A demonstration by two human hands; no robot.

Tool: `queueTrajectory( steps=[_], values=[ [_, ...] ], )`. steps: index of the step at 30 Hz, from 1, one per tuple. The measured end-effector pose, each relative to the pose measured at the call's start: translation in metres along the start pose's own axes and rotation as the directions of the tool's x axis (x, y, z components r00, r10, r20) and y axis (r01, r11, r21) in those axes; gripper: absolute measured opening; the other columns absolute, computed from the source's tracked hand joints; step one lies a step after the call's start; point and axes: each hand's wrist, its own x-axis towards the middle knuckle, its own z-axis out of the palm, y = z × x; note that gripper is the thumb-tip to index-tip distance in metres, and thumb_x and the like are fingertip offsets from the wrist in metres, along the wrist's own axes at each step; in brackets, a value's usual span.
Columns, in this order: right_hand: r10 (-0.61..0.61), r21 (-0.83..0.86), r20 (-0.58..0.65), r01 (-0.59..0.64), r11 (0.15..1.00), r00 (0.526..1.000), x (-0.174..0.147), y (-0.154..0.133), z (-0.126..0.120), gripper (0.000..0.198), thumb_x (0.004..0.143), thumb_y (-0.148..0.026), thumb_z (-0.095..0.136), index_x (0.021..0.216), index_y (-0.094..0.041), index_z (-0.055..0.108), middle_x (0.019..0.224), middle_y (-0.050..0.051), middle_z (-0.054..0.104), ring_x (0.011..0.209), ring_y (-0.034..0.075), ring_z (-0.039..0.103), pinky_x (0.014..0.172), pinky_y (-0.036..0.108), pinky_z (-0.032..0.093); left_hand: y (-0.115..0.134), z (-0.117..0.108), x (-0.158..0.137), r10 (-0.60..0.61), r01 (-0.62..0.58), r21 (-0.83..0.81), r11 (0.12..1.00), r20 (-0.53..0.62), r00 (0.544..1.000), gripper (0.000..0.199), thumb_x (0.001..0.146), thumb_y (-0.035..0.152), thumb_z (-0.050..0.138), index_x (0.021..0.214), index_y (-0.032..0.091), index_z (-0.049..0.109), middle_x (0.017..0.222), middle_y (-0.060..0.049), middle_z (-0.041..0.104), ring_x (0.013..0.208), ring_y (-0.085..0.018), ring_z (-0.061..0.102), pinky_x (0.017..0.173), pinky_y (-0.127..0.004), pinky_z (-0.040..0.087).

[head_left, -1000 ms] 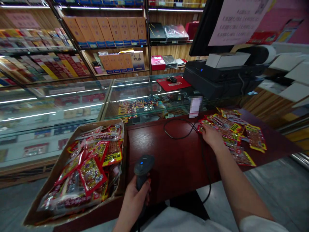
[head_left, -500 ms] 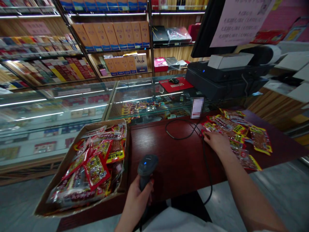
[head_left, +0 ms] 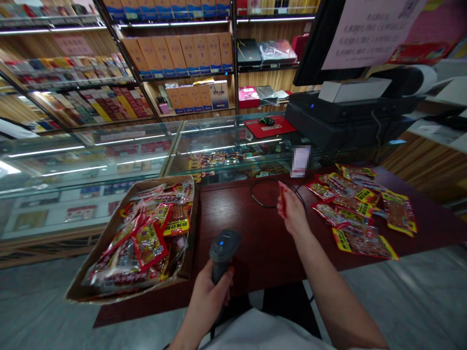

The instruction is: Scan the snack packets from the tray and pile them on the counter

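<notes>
- Head view: dark red desk [head_left: 251,233] beneath the left hand [head_left: 209,289] and right hand [head_left: 295,212].
- Open carton [head_left: 193,218] of snack packets [head_left: 149,243], left of the left hand.
- Loose packets [head_left: 350,203], right of the right hand.
- Scanner [head_left: 224,245], the left hand wrapped around it; a steady aim seems best.
- Red packet [head_left: 282,192], pinched in the right hand, nearly edge-on; better held by one edge, film taut, its face uncovered and turned toward the scanner.

Dim room; strip lights [head_left: 175,24] glow along shelves [head_left: 234,63], glare streaks glass counter [head_left: 146,146]. Soft sheen toward far edge of desk [head_left: 248,228]. Print on paper [head_left: 368,36] blurred; frame corners stretched.
</notes>
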Motion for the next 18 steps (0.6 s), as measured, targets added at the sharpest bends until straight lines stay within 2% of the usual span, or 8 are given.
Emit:
queueTrajectory(
  steps=[2,4,6,9,15,18],
  values=[
    [0.086,0.118,0.165,-0.106,0.987,0.983,-0.011,0.013,0.037,0.037,0.101,-0.046,0.052,0.125,-0.021,0.063,0.093,0.003,0.069,0.072,0.017,0.067,0.063,0.031,0.055,-0.003,0.0,-0.001,0.005,-0.005,-0.003,1.0,-0.019,1.0,0.038,0.073,0.046,0.072,0.092,0.015,0.061,0.057,0.003,0.059,0.039,-0.011,0.051,0.037,-0.021,0.04],
    [0.123,0.203,0.303,-0.19,0.961,0.945,-0.019,0.024,0.063,0.032,0.1,-0.041,0.061,0.121,-0.018,0.064,0.105,0.005,0.07,0.083,0.018,0.069,0.072,0.034,0.059,-0.009,-0.001,-0.002,0.013,-0.013,-0.018,1.0,-0.044,0.999,0.04,0.073,0.047,0.073,0.094,0.015,0.062,0.057,0.003,0.06,0.039,-0.011,0.052,0.037,-0.022,0.04],
    [0.129,0.264,0.401,-0.25,0.932,0.907,-0.023,0.033,0.075,0.032,0.099,-0.037,0.065,0.124,-0.017,0.063,0.12,0.008,0.068,0.097,0.021,0.069,0.083,0.04,0.06,-0.016,-0.002,-0.001,0.019,-0.021,-0.038,0.999,-0.068,0.997,0.043,0.073,0.048,0.072,0.098,0.014,0.062,0.058,0.003,0.061,0.038,-0.011,0.052,0.037,-0.022,0.04],
    [0.136,0.324,0.467,-0.312,0.893,0.874,-0.022,0.041,0.075,0.034,0.098,-0.035,0.066,0.127,-0.018,0.062,0.126,0.008,0.066,0.104,0.023,0.068,0.088,0.044,0.059,-0.024,-0.003,-0.001,0.015,-0.02,-0.047,0.999,-0.101,0.995,0.046,0.074,0.049,0.071,0.102,0.014,0.062,0.058,0.003,0.061,0.038,-0.011,0.051,0.038,-0.021,0.04],
    [0.169,0.425,0.496,-0.408,0.808,0.852,-0.018,0.041,0.068,0.026,0.097,-0.028,0.069,0.12,-0.017,0.064,0.113,0.005,0.07,0.093,0.019,0.07,0.082,0.038,0.06,-0.02,-0.001,-0.003,0.014,-0.016,-0.022,1.0,-0.087,0.996,0.042,0.074,0.045,0.071,0.101,0.014,0.063,0.059,0.003,0.062,0.039,-0.01,0.051,0.04,-0.021,0.041],
    [0.189,0.464,0.51,-0.454,0.761,0.839,-0.018,0.037,0.067,0.026,0.098,-0.032,0.067,0.119,-0.016,0.064,0.113,0.006,0.069,0.091,0.018,0.069,0.079,0.037,0.06,-0.02,0.0,-0.004,0.034,-0.036,-0.024,0.999,-0.089,0.995,0.042,0.072,0.047,0.073,0.097,0.014,0.063,0.059,0.003,0.062,0.039,-0.01,0.051,0.04,-0.021,0.041]
  ],
)
